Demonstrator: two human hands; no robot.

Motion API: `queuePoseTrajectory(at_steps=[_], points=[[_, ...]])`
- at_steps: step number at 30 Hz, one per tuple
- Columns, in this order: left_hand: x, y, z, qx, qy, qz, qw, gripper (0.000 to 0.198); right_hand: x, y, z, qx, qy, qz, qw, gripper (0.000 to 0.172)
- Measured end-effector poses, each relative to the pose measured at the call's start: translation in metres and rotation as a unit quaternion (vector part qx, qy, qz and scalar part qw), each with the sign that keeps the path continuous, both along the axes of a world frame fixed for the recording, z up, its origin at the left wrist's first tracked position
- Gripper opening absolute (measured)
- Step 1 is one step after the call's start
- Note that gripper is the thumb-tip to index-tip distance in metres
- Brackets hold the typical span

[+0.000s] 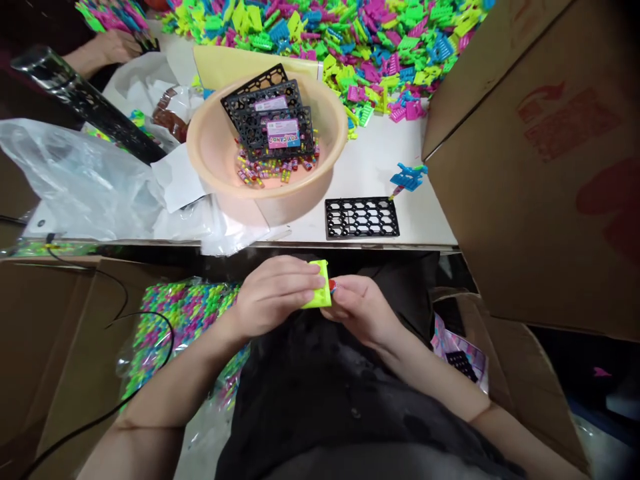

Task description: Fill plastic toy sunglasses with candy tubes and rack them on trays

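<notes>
Over my lap, my left hand (273, 293) grips a small yellow-green plastic piece (320, 285) with closed fingers. My right hand (359, 308) meets it from the right, pinching a tiny red and blue candy piece (333, 286) against the plastic piece's edge. On the white table (370, 167) in front lies a black honeycomb grid tray (362, 217), and beside it a blue plastic toy piece (409, 177).
A peach basin (220, 143) holds black grid trays and small candies. Heaped coloured plastic pieces (350, 40) cover the far table. A large cardboard box (540, 153) stands right, clear plastic bags (75, 180) left. Another person's hand (115, 47) is top left.
</notes>
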State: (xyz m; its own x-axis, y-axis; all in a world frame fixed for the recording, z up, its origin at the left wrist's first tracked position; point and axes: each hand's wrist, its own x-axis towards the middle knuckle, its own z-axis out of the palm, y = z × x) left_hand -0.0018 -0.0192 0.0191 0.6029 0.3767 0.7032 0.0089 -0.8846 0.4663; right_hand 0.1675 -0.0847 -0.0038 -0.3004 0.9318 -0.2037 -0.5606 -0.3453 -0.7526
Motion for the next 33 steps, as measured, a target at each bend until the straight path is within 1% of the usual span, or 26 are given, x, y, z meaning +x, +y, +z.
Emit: queuePoseTrajectory(at_steps=[2, 5, 8, 10, 13, 15, 18, 20, 22, 24, 26, 28, 30, 31, 32, 33], points=[[-0.001, -0.001, 0.0, -0.005, 0.006, 0.005, 1.0, 0.019, 0.0, -0.001, 0.0, 0.016, -0.043, -0.001, 0.999, 0.037], [-0.003, -0.002, 0.004, -0.075, 0.047, 0.0, 0.996, 0.025, 0.011, 0.001, 0.008, 0.026, -0.112, 0.056, 0.992, 0.035], [-0.004, -0.001, 0.011, -0.138, 0.087, -0.023, 0.986, 0.028, 0.021, 0.002, 0.015, 0.015, -0.12, 0.107, 0.987, 0.039], [-0.003, 0.002, 0.011, -0.152, 0.094, -0.04, 0.983, 0.028, 0.023, 0.002, 0.014, -0.001, -0.113, 0.113, 0.987, 0.041], [0.003, 0.006, 0.006, -0.15, 0.095, -0.034, 0.984, 0.025, 0.02, 0.001, 0.007, -0.02, -0.082, 0.103, 0.991, 0.04], [0.006, 0.01, 0.0, -0.122, 0.073, -0.033, 0.989, 0.023, 0.02, 0.003, 0.002, -0.018, -0.076, 0.082, 0.994, 0.037], [0.008, 0.013, -0.009, -0.071, 0.036, -0.021, 0.997, 0.021, 0.022, 0.01, 0.0, -0.015, -0.068, 0.047, 0.996, 0.026], [0.009, 0.012, -0.014, -0.076, 0.021, 0.024, 0.997, 0.021, 0.023, 0.015, 0.001, -0.023, -0.046, 0.024, 0.998, 0.028], [0.012, 0.008, -0.018, -0.106, 0.0, 0.081, 0.991, 0.02, 0.021, 0.018, 0.001, -0.042, -0.019, -0.012, 0.999, 0.029], [0.019, 0.001, -0.022, -0.125, -0.02, 0.137, 0.982, 0.021, 0.015, 0.02, -0.002, -0.067, -0.001, -0.075, 0.995, 0.026], [0.028, -0.006, -0.027, -0.129, -0.037, 0.201, 0.97, 0.022, 0.006, 0.02, -0.008, -0.076, -0.001, -0.166, 0.983, 0.023], [0.039, -0.011, -0.033, -0.157, -0.07, 0.279, 0.945, 0.018, -0.004, 0.017, -0.014, -0.065, -0.027, -0.261, 0.963, 0.019], [0.047, -0.013, -0.038, -0.225, -0.143, 0.347, 0.899, 0.011, -0.011, 0.015, -0.017, -0.06, -0.07, -0.326, 0.941, 0.015], [0.05, -0.012, -0.04, -0.258, -0.181, 0.367, 0.875, 0.009, -0.011, 0.015, -0.016, -0.064, -0.089, -0.336, 0.935, 0.015], [0.051, -0.011, -0.042, -0.28, -0.211, 0.378, 0.857, 0.007, -0.011, 0.016, -0.015, -0.073, -0.098, -0.334, 0.935, 0.016], [0.051, -0.009, -0.042, -0.287, -0.22, 0.377, 0.852, 0.007, -0.008, 0.018, -0.012, -0.084, -0.093, -0.322, 0.938, 0.018]])
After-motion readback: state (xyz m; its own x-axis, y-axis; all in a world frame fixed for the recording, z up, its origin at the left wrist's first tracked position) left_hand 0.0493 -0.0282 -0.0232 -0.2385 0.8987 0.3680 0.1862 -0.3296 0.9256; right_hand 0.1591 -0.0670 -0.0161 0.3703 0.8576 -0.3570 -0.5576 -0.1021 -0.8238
